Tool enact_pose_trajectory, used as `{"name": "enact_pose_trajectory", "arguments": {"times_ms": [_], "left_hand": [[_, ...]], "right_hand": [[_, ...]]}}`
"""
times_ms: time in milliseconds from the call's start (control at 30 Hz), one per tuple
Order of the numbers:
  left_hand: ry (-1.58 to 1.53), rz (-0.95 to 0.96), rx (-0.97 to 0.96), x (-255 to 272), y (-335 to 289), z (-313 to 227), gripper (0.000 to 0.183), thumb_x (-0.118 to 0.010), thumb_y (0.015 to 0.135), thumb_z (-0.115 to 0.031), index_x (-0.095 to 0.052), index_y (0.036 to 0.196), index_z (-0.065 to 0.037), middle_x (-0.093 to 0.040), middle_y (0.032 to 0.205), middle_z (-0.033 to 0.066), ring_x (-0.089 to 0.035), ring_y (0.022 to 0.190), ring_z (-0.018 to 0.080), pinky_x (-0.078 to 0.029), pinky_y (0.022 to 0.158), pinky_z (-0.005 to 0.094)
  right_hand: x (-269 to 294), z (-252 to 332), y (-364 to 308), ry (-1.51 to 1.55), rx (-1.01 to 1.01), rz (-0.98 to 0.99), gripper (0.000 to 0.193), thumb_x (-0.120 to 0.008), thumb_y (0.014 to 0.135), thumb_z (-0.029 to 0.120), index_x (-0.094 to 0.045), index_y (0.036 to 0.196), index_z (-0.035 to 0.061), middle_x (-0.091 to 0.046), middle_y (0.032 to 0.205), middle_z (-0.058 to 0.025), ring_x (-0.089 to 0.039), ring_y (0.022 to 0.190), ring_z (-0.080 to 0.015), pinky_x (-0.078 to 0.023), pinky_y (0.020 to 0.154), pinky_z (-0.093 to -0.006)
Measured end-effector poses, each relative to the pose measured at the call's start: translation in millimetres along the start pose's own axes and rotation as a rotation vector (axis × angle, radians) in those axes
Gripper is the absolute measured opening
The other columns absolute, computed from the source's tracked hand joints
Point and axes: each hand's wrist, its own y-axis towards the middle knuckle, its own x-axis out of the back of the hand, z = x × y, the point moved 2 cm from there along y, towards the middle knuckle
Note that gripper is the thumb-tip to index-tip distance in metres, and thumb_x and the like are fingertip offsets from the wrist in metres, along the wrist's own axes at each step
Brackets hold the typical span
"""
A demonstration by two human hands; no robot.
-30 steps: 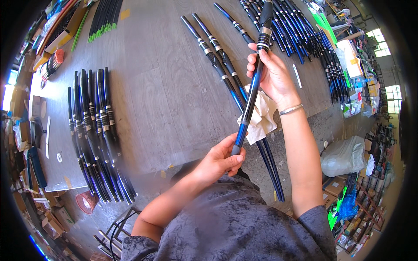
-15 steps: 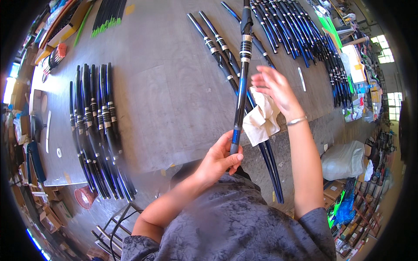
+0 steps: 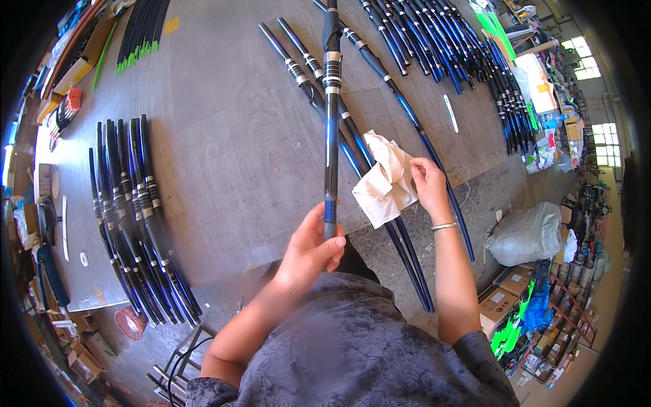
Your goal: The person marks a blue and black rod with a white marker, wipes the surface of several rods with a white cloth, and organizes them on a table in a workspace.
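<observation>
My left hand [image 3: 308, 247] is closed round the grey butt end of a dark blue and black fishing rod [image 3: 331, 146], which points away from me over the table. The rod's reel seat with silver rings is farther up, and its far end runs out at the top of the view. To the right, my right hand [image 3: 432, 193] pinches the edge of a crumpled white cloth [image 3: 386, 180]. The cloth lies across two more fishing rods [image 3: 409, 261] whose butts stick out past the table's near edge. Another rod [image 3: 422, 132] lies slantwise beyond my right hand.
A row of rods [image 3: 139, 230] lies at the table's left side, overhanging the near edge. Many more rods [image 3: 434, 41] cover the far right. Thin black rods with green ends [image 3: 139, 47] lie far left. A white strip [image 3: 451, 114] rests on the grey table [image 3: 230, 136].
My right hand, open and raised above the cloth before, has come down and taken hold of its edge. My left hand still holds the rod. The whole view has shifted slightly.
</observation>
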Motion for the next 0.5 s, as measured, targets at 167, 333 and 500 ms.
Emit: {"name": "enact_pose_trajectory", "arguments": {"times_ms": [167,333,500], "left_hand": [[0.011,-0.009,0.014,-4,2,2,0.065,-0.064,0.089,-0.006,-0.030,0.144,-0.010,-0.049,0.078,0.0038,-0.047,0.059,0.0118,-0.038,0.049,0.0247],[-0.011,0.018,0.017,-4,6,1,0.064,-0.064,0.090,-0.007,-0.030,0.144,-0.009,-0.048,0.077,0.0030,-0.047,0.060,0.0111,-0.037,0.049,0.0241],[-0.119,0.082,0.020,2,7,10,0.064,-0.063,0.090,-0.007,-0.030,0.144,-0.009,-0.047,0.077,0.0027,-0.047,0.062,0.0109,-0.037,0.049,0.0238]], "right_hand": [[-18,37,2,-0.256,0.147,0.017,0.025,-0.072,0.081,0.023,-0.060,0.087,0.0012,-0.063,0.080,-0.0133,-0.062,0.069,-0.0280,-0.050,0.067,-0.0354],[-8,32,9,0.080,-0.112,0.064,0.017,-0.068,0.085,0.012,-0.055,0.085,0.0004,-0.059,0.070,-0.0108,-0.056,0.065,-0.0190,-0.046,0.062,-0.0333],[15,17,8,0.225,-0.027,-0.054,0.022,-0.071,0.084,0.012,-0.052,0.082,0.0011,-0.053,0.072,-0.0026,-0.047,0.067,-0.0097,-0.042,0.061,-0.0272]]}}
